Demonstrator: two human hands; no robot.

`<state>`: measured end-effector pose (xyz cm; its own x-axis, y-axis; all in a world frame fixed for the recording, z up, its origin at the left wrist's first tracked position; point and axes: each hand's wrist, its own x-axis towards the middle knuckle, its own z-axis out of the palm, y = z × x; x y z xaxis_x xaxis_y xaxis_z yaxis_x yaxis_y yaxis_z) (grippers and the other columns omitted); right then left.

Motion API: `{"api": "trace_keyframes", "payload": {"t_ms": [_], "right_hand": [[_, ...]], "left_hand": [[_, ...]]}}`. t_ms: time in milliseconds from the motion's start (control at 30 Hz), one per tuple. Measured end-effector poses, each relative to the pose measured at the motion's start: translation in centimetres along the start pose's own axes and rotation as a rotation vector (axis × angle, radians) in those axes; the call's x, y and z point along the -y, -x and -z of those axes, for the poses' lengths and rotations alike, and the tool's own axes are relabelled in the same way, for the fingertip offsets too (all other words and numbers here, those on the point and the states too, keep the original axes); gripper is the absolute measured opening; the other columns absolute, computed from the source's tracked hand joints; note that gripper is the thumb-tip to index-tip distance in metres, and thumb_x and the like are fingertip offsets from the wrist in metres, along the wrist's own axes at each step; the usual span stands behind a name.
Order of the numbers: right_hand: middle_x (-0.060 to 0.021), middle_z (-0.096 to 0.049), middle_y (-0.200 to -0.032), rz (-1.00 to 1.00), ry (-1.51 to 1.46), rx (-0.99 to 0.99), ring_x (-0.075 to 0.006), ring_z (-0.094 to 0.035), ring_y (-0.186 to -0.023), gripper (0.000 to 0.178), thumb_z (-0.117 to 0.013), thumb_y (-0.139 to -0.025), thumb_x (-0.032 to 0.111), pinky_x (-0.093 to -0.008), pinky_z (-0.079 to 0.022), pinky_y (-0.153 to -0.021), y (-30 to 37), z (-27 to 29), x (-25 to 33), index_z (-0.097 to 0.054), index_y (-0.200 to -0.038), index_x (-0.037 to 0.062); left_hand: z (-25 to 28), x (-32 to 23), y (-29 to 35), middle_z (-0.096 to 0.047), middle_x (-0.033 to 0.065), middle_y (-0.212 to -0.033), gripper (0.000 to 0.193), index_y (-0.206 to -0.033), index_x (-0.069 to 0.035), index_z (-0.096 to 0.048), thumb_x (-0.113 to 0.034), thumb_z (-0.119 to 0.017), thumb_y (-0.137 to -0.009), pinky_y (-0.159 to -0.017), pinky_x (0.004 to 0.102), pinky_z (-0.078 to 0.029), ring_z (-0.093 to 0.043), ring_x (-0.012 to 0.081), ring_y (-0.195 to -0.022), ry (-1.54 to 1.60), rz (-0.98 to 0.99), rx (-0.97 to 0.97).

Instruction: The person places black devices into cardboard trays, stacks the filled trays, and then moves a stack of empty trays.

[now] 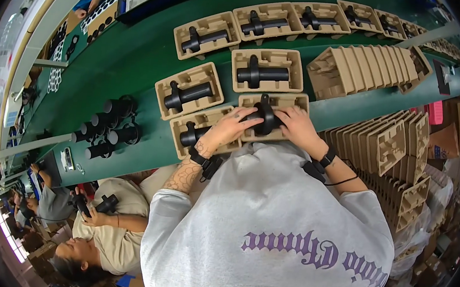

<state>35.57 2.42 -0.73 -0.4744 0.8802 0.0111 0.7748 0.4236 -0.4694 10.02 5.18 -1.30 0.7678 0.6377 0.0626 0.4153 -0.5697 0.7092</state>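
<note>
Right in front of me is a tan moulded-pulp tray (300, 101) with a black cylindrical device (266, 116) that has a wide round collar. My left hand (230, 127) grips the device's left side, fingers bent against it. From the other side my right hand (301, 129) presses its fingers on the device near the collar. My hands hide part of it, so I cannot tell whether it is fully seated. Partly under my left forearm lies another tray (180, 146) with a similar device (190, 135). Two more filled trays, a left one (213, 70) and a right one (298, 58), sit just beyond.
A row of filled trays (235, 39) curves along the green bench (136, 72). Nested trays (355, 72) lie at right; more stacks (378, 142) stand below the edge. Several loose black devices (110, 122) stand at left. A co-worker (114, 226) holds black parts at lower left.
</note>
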Motion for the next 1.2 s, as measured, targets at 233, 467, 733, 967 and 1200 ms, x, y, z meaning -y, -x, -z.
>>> {"api": "trace_keyframes", "payload": {"t_ms": [233,467,733,967,1200], "right_hand": [[-0.0123,-0.053,-0.111,-0.087,-0.221,0.024,-0.0318,-0.050,-0.103,0.049,-0.064,-0.072,0.013,-0.0409,-0.039,-0.090,0.3,-0.9,-1.1,-0.051,-0.118,0.0075],[-0.0132,-0.057,-0.105,-0.083,-0.266,0.213,-0.0320,-0.051,-0.101,0.056,-0.065,-0.074,0.016,-0.0396,-0.039,-0.091,-1.0,1.0,1.0,-0.045,-0.125,0.0059],[-0.0182,-0.056,-0.107,-0.190,-0.338,-0.106,-0.0346,-0.055,-0.096,0.033,-0.060,-0.079,0.018,-0.0398,-0.046,-0.082,-4.1,2.4,-3.0,-0.057,-0.107,0.0010],[-0.0295,-0.037,-0.128,-0.654,-0.276,-0.387,-0.0443,-0.045,-0.109,0.074,-0.061,-0.079,0.008,-0.0464,-0.043,-0.088,-11.1,-3.7,-8.3,-0.019,-0.139,-0.0008],[-0.0218,-0.038,-0.130,-0.388,-0.240,-0.350,-0.0389,-0.051,-0.094,0.080,-0.044,-0.074,-0.016,-0.0391,-0.046,-0.068,-10.7,-4.9,-10.8,-0.016,-0.144,0.0097]], "left_hand": [[-0.7,0.3,-0.3,-0.045,0.0106,-0.128,0.053,-0.127,-0.014,-0.047,-0.007,-0.063,-0.076,-0.102,0.0414,-0.035,-0.043,0.0309,-0.118,-0.088,-0.043,-0.014],[-2.5,1.6,0.7,-0.050,0.0074,-0.127,0.042,-0.119,-0.011,-0.054,-0.019,-0.062,-0.079,-0.107,0.0450,-0.027,-0.037,0.0265,-0.127,-0.286,-0.071,-0.004],[2.2,4.9,0.2,-0.062,0.0145,-0.089,0.018,-0.090,-0.004,-0.063,-0.016,-0.056,-0.080,-0.079,0.0434,-0.044,-0.056,0.0337,-0.089,-0.298,0.306,-0.520],[0.7,9.9,-4.0,-0.059,0.0274,-0.069,0.063,-0.074,0.005,-0.057,-0.052,-0.036,-0.091,-0.063,0.0462,-0.047,-0.058,0.0417,-0.067,-0.249,0.794,-0.371],[-0.2,8.7,-5.5,-0.058,0.0236,-0.059,0.046,-0.076,0.005,-0.052,-0.038,-0.042,-0.091,-0.052,0.0434,-0.049,-0.059,0.0379,-0.055,-0.351,0.665,-0.554]]}}
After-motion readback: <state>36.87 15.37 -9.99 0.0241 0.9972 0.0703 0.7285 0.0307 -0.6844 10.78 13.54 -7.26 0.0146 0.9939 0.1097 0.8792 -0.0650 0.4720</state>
